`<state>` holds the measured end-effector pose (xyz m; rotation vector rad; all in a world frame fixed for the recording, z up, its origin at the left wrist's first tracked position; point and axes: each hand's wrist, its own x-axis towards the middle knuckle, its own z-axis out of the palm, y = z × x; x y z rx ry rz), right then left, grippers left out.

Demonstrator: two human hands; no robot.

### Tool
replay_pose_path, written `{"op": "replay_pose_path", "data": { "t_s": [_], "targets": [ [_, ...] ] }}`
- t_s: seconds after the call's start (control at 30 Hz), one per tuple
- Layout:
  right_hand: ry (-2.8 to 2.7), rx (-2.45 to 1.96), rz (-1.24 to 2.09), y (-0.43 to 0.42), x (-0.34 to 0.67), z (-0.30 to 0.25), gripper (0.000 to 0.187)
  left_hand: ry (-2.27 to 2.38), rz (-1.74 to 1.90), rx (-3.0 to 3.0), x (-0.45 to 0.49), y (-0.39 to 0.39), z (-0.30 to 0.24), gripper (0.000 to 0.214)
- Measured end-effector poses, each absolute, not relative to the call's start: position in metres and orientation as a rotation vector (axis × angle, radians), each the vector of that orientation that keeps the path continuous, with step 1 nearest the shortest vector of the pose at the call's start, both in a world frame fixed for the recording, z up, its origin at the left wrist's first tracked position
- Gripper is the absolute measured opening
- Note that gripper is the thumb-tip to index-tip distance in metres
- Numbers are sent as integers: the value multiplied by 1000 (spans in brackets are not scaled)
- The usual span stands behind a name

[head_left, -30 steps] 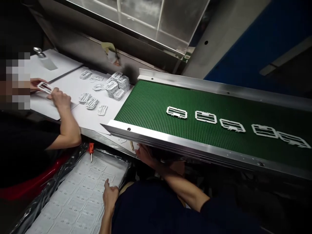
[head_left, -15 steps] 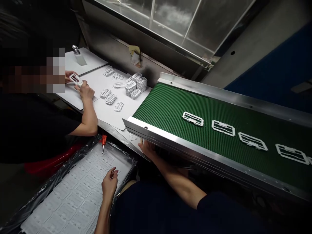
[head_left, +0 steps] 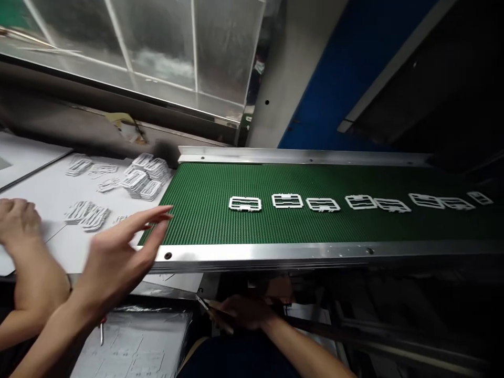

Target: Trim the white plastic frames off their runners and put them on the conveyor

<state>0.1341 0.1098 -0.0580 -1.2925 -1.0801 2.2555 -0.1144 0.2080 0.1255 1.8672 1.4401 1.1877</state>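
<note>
Compared with the earlier frame, the view has swung so that the green mesh conveyor belt (head_left: pixel 220 205) now runs straight across the picture, and 8 white plastic frames (head_left: pixel 244 203) lie on it in a single row. The person's right hand (head_left: pixel 244 312) has dropped lower and sits below the belt's near steel rail (head_left: pixel 252 254). Its fingers curl around a slim metal-tipped tool (head_left: pixel 205 305), which points left, just under the rail. The tool's exact kind is hard to tell in the shadow. The left hand is out of view, so the 2 hands cannot be compared.

The co-worker's hands no longer hold a frame together; they are well apart. One open hand (head_left: pixel 118 252) reaches out with spread fingers, its fingertips just over the belt's near corner. The other hand (head_left: pixel 18 223) lies curled on the white board (head_left: pixel 51 202), beside 2 small piles of frames (head_left: pixel 84 215) and a taller stack (head_left: pixel 144 178). Below the board, a sheet of white die-cut parts (head_left: pixel 134 352) lies in plastic wrap.
</note>
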Motion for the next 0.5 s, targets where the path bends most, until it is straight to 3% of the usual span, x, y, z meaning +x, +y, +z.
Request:
{"op": "replay_pose_path", "data": {
  "t_s": [0.1, 0.27, 0.5],
  "targets": [
    [-756, -1130, 2354, 84, 168, -50, 37, 1246, 744, 2464, -56, 264, 142, 49],
    [-656, -1208, 2131, 51, 196, -40, 44, 972, 256, 2625, 4, 320, 119, 74],
    [-541, -1178, 1808, 13, 209, -22, 46, 934, 296, 2591, 16, 322, 126, 53]
  ]
}}
